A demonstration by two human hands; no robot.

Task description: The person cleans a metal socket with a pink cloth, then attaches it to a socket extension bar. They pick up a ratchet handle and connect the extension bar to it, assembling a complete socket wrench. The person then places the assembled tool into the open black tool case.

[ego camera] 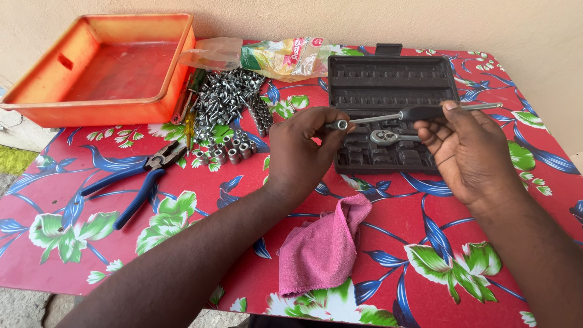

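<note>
My right hand grips the black handle of a slim socket driver, held level above an open black tool case. My left hand pinches a small metal socket at the tip of the driver's steel shaft. A ratchet head lies in the case just below the driver. A pink cloth lies on the flowered red tablecloth beneath my wrists.
A heap of shiny sockets and bits lies left of the case, with blue-handled pliers further left. An orange plastic tray stands at the back left beside a crumpled plastic bag. A wall runs behind the table.
</note>
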